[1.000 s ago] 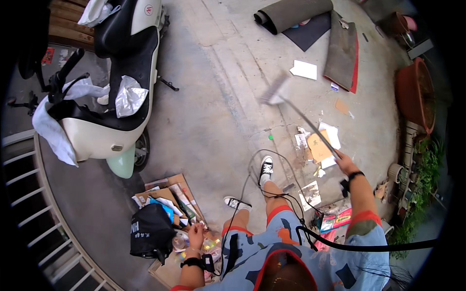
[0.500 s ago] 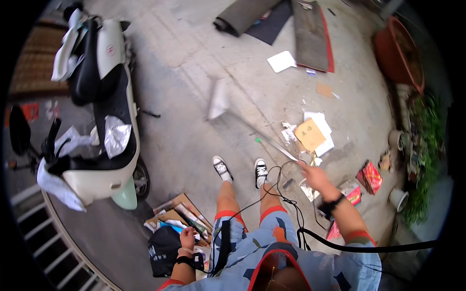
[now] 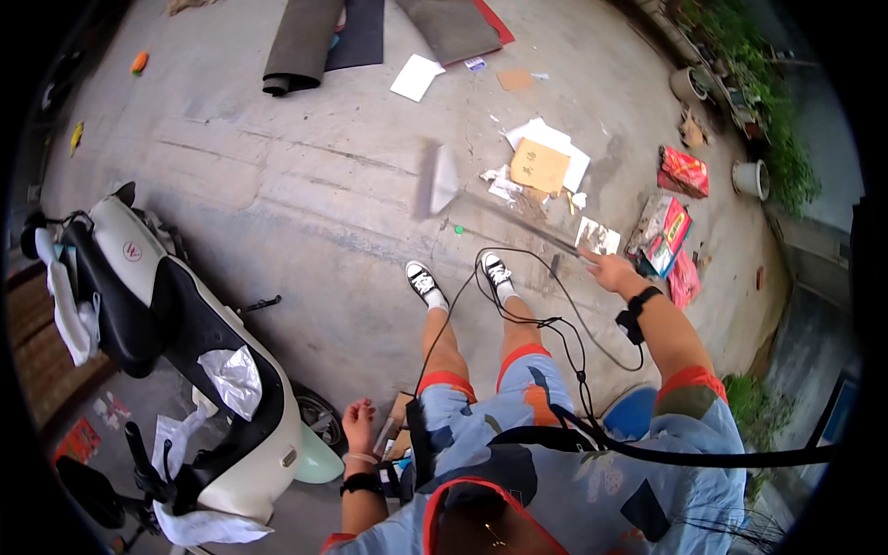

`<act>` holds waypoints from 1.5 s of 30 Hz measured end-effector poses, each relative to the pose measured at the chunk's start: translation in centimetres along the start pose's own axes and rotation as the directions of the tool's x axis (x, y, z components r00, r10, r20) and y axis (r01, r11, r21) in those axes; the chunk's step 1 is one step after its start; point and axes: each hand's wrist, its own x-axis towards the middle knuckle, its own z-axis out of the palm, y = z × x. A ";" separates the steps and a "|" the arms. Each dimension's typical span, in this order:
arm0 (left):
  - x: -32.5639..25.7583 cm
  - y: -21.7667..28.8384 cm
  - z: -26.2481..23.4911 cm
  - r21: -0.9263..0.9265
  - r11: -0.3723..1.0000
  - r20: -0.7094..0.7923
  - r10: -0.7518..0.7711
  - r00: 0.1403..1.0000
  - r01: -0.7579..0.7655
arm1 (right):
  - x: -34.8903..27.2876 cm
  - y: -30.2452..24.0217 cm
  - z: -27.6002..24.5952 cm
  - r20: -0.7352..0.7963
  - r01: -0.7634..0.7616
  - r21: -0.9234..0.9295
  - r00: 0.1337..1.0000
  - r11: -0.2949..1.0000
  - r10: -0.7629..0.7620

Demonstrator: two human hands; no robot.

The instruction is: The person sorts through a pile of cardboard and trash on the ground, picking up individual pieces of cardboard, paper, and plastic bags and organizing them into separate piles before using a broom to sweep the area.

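My right hand (image 3: 610, 271) is closed around the handle end of a broom (image 3: 529, 226). The broom's pale head (image 3: 444, 179), smeared by motion, is over the concrete ahead of my feet. A small green bit (image 3: 459, 229) lies just below the head. Beyond the handle are a tan paper sheet (image 3: 539, 166) on white papers (image 3: 575, 174) and some crumpled white scraps (image 3: 502, 184). My left hand (image 3: 358, 427) hangs empty by my left side, fingers loosely curled and a little apart. Cardboard (image 3: 400, 409) shows partly behind my left leg.
A white scooter (image 3: 222, 470) stands at left. Rolled dark matting (image 3: 298, 46) and a white sheet (image 3: 417, 78) lie far ahead. Red packages (image 3: 683, 173) and a white pot (image 3: 750, 179) are at right. Black cables (image 3: 581, 375) loop before my legs.
The whole view has turned, so the papers sit farther up and the scooter lower. The broom has swung with my right hand. My left hand has come away from the cardboard pile.
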 end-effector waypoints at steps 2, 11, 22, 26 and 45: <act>2.9 1.3 -1.0 0.036 0.998 0.018 -0.055 0.998 0.054 | -2.8 3.6 3.1 -0.147 0.045 0.170 0.989 0.984 -0.020; 5.1 6.2 -1.1 0.273 0.959 0.107 -0.106 0.989 0.073 | -23.6 -1.6 22.9 0.026 -0.195 0.675 0.970 0.711 0.241; 2.8 3.6 1.3 0.601 0.784 0.313 -0.053 0.948 -0.155 | -10.3 -8.3 30.7 -0.157 0.019 0.908 0.942 0.419 0.296; 2.5 6.0 4.3 0.661 0.652 0.453 0.048 0.890 -0.372 | -4.6 -6.3 27.9 -0.168 -0.001 0.934 0.882 0.357 0.440; 3.3 7.9 4.9 0.676 0.664 0.433 -0.007 0.901 -0.320 | -22.8 -1.1 42.1 -0.036 -0.081 0.965 0.901 0.249 0.433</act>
